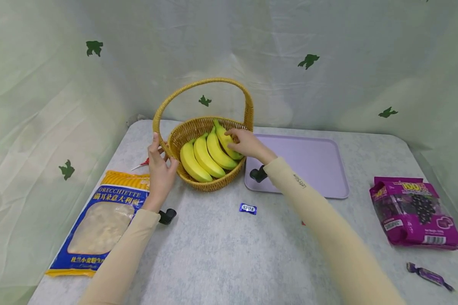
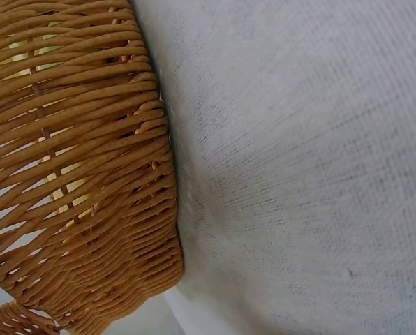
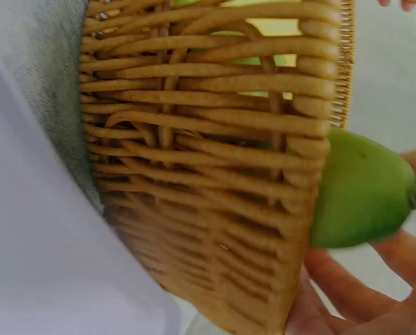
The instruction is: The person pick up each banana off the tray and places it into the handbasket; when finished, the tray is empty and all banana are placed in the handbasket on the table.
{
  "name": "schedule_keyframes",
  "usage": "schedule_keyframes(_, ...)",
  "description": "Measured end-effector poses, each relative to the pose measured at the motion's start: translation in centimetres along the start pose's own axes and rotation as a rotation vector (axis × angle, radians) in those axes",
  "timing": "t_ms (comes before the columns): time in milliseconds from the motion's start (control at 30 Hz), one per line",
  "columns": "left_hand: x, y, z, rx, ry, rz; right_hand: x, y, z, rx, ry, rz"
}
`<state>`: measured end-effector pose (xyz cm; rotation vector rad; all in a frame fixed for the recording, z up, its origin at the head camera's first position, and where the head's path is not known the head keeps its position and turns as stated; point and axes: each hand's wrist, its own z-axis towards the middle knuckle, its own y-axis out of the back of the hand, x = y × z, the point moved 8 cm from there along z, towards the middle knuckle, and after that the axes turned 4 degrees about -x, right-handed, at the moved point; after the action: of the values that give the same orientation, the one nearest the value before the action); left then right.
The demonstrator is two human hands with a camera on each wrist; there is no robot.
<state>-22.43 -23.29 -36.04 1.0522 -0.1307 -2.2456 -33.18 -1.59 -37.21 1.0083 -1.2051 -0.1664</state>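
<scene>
A wicker basket (image 1: 213,185) with a tall arched handle stands at the back of the table. Several yellow bananas (image 1: 208,156) lie side by side in it. My left hand (image 1: 161,173) grips the basket's left side at the foot of the handle; the left wrist view shows only the woven wall (image 2: 82,160) close up. At the basket's right rim, my right hand (image 1: 249,145) holds the rightmost banana (image 1: 224,137) with curled fingers. In the right wrist view that banana's greenish end (image 3: 365,188) sticks out past the rim, with fingers (image 3: 354,293) around it.
Right of the basket lies a lilac tray (image 1: 301,161). A blue-and-yellow pasta bag (image 1: 99,224) and a red-wrapped lollipop (image 1: 143,163) are at left. One blue wrapped candy (image 1: 248,208) sits mid-table. At right are a purple bag (image 1: 416,212) and a purple wrapped candy (image 1: 430,276).
</scene>
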Motion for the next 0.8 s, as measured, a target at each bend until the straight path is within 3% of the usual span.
schedule_keyframes(200, 0.0, -0.2, 0.0, 0.038, 0.046, -0.004, -1.7, 2.5, -2.8, -0.132, -0.005, 0.155)
schedule_keyframes(467, -0.6, 0.0, -0.5, 0.074, 0.128, -0.006, -5.8, 5.7, -8.1, -0.257, -0.046, 0.124)
schedule_keyframes(600, -1.8, 0.8, -0.5, 0.037, 0.095, 0.002, -7.7, 6.9, -10.6, -0.287, -0.074, 0.109)
schedule_keyframes(800, -4.7, 1.7, -0.1, -0.046, -0.032, 0.047, -10.0, 8.7, -13.7, -0.344, -0.101, 0.087)
